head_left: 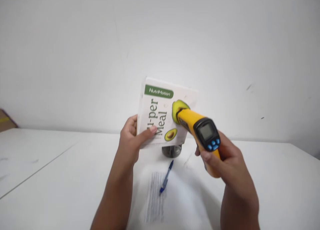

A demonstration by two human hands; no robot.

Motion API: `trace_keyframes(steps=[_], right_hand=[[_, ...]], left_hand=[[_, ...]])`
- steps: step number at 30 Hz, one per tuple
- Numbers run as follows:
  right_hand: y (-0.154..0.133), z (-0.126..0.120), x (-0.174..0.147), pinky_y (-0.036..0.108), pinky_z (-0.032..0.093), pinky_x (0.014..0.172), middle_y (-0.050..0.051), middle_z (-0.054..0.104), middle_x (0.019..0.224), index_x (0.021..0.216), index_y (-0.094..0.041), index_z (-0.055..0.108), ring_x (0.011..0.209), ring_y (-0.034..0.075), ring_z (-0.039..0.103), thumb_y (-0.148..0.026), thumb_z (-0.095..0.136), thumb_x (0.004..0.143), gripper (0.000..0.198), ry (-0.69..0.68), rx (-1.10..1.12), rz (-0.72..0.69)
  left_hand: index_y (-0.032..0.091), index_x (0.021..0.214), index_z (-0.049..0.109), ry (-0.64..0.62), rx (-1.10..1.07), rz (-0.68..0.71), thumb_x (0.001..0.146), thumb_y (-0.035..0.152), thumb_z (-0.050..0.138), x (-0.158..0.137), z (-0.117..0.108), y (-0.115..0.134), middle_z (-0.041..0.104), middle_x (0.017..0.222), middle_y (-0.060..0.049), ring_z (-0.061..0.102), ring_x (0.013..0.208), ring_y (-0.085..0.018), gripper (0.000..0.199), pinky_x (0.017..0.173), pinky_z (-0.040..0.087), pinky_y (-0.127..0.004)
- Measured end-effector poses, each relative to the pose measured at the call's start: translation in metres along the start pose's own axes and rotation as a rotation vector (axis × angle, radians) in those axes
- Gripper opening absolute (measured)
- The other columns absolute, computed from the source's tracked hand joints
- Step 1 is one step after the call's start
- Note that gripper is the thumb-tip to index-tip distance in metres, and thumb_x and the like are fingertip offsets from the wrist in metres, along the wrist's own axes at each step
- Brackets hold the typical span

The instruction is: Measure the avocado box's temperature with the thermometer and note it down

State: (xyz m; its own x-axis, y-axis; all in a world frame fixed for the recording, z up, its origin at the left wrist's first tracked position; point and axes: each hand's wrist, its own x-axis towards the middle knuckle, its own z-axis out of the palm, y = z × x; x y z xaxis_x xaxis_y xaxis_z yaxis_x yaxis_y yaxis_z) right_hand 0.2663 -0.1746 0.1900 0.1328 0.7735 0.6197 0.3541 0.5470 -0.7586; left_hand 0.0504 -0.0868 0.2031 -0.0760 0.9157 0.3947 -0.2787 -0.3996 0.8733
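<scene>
My left hand (132, 133) grips the lower left edge of a white box (162, 107) with green lettering and avocado pictures, thumb on its front. The box is raised above the table and slightly tilted. In my right hand (227, 160) is a yellow and black infrared thermometer (200, 123), held by its handle. Its nose points at the avocado on the box front; whether it touches cannot be told. The small screen and blue buttons face me, and I cannot read the screen.
Below the box, a blue pen (166, 178) lies on a sheet of paper with lines of writing (156, 196). A dark round object (172, 151), partly hidden, stands behind. A brown box corner (7, 120) shows at far left. The white wall (75, 57) rises behind the table (50, 163).
</scene>
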Motion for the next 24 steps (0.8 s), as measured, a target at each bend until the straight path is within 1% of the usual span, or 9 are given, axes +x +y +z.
trace_keyframes(steps=[1,3,6,8,13,17,24], right_hand=[[-0.0010,-0.0001,0.0001,0.036,0.060,0.066,0.006,0.072,0.095,0.125,-0.027,0.063,0.080,0.023,0.069,-0.050,0.072,0.081,0.051,0.011,0.002,0.001],[-0.0019,-0.0002,-0.0002,0.036,0.059,0.062,0.005,0.072,0.094,0.122,-0.028,0.064,0.078,0.023,0.068,-0.049,0.072,0.081,0.048,0.024,0.000,0.008],[-0.0017,-0.0008,-0.0016,0.036,0.058,0.057,0.004,0.070,0.089,0.119,-0.030,0.065,0.074,0.023,0.067,-0.048,0.072,0.081,0.042,0.028,-0.009,0.011],[-0.0014,-0.0013,-0.0020,0.036,0.058,0.057,0.003,0.070,0.087,0.117,-0.030,0.066,0.073,0.023,0.067,-0.047,0.072,0.081,0.041,0.029,-0.011,-0.005],[-0.0032,-0.0012,0.0006,0.038,0.059,0.064,0.005,0.071,0.089,0.116,-0.028,0.066,0.079,0.024,0.068,-0.047,0.073,0.080,0.041,0.010,-0.026,-0.050],[-0.0039,-0.0014,0.0012,0.041,0.060,0.069,0.006,0.072,0.094,0.117,-0.028,0.067,0.085,0.026,0.068,-0.046,0.074,0.080,0.042,0.001,-0.028,-0.062],[-0.0019,-0.0014,0.0020,0.040,0.059,0.070,0.007,0.072,0.107,0.122,-0.028,0.065,0.087,0.026,0.068,-0.045,0.073,0.081,0.045,-0.018,-0.010,-0.044]], left_hand=[[0.017,0.107,0.060,-0.019,0.001,0.004,0.055,0.041,0.086,0.0003,0.0001,-0.0013,0.072,0.106,-0.011,0.070,0.097,-0.030,0.063,0.080,0.058,-0.041],[0.017,0.106,0.060,-0.018,-0.001,0.019,0.057,0.042,0.085,0.0003,0.0016,-0.0021,0.072,0.104,-0.009,0.069,0.098,-0.030,0.060,0.082,0.057,-0.042],[0.018,0.106,0.060,-0.001,-0.003,0.020,0.057,0.042,0.085,-0.0009,0.0046,0.0004,0.072,0.100,-0.007,0.069,0.098,-0.030,0.060,0.083,0.057,-0.043],[0.018,0.106,0.060,-0.011,-0.008,0.014,0.056,0.041,0.085,-0.0017,0.0050,0.0032,0.072,0.101,-0.008,0.069,0.098,-0.030,0.060,0.083,0.057,-0.043],[0.017,0.107,0.058,-0.062,-0.027,-0.013,0.055,0.039,0.087,-0.0010,0.0021,0.0055,0.071,0.104,-0.010,0.068,0.102,-0.033,0.063,0.085,0.056,-0.045],[0.017,0.108,0.058,-0.059,-0.040,-0.003,0.055,0.039,0.087,-0.0004,0.0024,0.0042,0.071,0.104,-0.010,0.068,0.101,-0.033,0.064,0.085,0.056,-0.047],[0.017,0.110,0.057,-0.078,-0.048,0.000,0.056,0.036,0.087,-0.0001,-0.0001,0.0043,0.071,0.107,-0.011,0.069,0.101,-0.031,0.064,0.083,0.057,-0.044]])
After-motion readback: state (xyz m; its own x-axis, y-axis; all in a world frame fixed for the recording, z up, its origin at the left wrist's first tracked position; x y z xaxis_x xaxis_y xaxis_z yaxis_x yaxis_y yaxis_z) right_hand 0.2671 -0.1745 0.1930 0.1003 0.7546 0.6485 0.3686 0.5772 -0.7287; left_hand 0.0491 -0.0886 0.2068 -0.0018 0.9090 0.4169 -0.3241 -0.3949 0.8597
